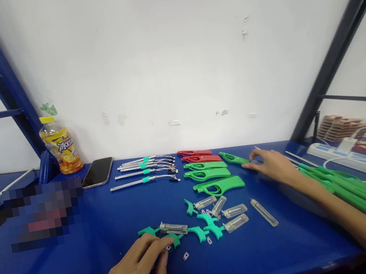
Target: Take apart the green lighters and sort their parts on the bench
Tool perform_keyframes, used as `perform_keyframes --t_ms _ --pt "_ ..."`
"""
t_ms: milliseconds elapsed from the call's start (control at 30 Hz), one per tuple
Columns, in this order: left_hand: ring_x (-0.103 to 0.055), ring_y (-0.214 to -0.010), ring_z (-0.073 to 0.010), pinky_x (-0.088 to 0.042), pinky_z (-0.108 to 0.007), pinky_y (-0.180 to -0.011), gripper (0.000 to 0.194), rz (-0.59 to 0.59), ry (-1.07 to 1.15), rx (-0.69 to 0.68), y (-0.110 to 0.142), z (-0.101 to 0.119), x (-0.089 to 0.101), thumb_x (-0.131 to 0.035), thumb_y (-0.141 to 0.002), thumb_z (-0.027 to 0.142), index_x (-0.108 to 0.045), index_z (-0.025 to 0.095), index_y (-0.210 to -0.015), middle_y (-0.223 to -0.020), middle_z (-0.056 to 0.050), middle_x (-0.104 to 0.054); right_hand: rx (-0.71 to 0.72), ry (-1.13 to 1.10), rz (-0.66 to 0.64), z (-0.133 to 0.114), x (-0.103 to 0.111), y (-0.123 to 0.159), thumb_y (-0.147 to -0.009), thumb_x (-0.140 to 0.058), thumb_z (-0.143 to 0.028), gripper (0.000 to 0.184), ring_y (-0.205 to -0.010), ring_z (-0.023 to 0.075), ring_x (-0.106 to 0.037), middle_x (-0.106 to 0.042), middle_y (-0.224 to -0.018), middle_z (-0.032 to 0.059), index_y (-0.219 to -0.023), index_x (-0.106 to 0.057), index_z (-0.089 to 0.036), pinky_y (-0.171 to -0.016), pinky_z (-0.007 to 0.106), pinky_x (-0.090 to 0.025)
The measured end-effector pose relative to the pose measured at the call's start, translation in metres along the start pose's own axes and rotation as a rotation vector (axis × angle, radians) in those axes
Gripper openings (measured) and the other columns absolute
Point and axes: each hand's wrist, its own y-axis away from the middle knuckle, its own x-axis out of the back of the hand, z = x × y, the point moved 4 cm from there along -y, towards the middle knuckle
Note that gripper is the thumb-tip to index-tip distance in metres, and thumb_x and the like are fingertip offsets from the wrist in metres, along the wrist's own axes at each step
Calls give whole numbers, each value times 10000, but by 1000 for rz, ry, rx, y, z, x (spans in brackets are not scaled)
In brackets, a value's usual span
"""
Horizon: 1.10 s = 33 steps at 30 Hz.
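My left hand [138, 267] is at the front of the blue table, with thumb and index finger closed on a small white clip [167, 248]. Around its fingertips lie teal triggers [199, 234] and a clear lighter fuel tank [173, 228]. Farther back on the right, my right hand [273, 166] has its fingers bent around a clear plastic fuel tank [257, 160], partly hidden by them. It is beside the end of a green lighter shell half [232, 157]. More clear tanks [237, 223] and loose white clips [186, 256] are spread between the hands.
Metal lighter tubes with wires [131, 184] lie at the back, beside red shells [201, 158] and green shells [223, 185]. Long green shells [352, 192] and a power strip [334, 152] are on the right. A phone [97, 173] and drink bottle [62, 146] stand back left.
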Motion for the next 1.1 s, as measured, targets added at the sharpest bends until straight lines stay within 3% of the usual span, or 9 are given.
perform_keyframes --t_ms 100,200,333,433,700,1100 --pt "-858 -947 -158 -660 -150 -813 337 38 -2 -16 -2 3 2 -416 -1201 397 -737 304 -1246 -1142 -8 -841 151 -61 -11 -22 13 14 -1094 -714 -482 302 -1024 227 -782 -800 -1214 69 -1215 -758 -210 -944 429 -649" --pt "-853 -960 -152 -655 -150 -815 342 9 -16 -14 0 3 1 -397 -1205 374 -728 307 -1257 -1150 -7 -835 350 -135 -92 -53 19 32 -1057 -761 -451 239 -1137 244 -803 -825 -1309 49 -1217 -802 -278 -979 356 -646" --pt "-849 -985 -156 -656 -157 -813 342 -22 -22 -1 2 2 1 -398 -1204 368 -727 315 -1280 -1168 -3 -833 475 -155 -122 -78 15 43 -1020 -784 -404 348 -1267 318 -789 -820 -1389 82 -1339 -803 -265 -1085 436 -634" --pt "-850 -993 -164 -662 -165 -817 338 -32 -20 3 2 1 0 -422 -1197 372 -737 325 -1307 -1183 -2 -835 507 -146 -110 -82 9 41 -1026 -749 -337 355 -1258 333 -797 -822 -1385 103 -1369 -798 -258 -1065 471 -654" --pt "-853 -955 -167 -667 -169 -770 331 -9 14 -13 -1 3 3 -440 -1183 343 -747 331 -1308 -1139 4 -843 565 -106 -121 -79 6 37 -1075 -663 -285 325 -1208 304 -814 -818 -1373 96 -1375 -788 -269 -996 428 -680" --pt "-847 -996 -160 -652 -161 -789 315 -57 -18 -31 2 2 0 -395 -1207 360 -691 324 -1309 -1165 -1 -834 556 -85 -105 -77 6 36 -1102 -557 -235 382 -1289 322 -787 -806 -1419 127 -1423 -765 -226 -1062 450 -652"
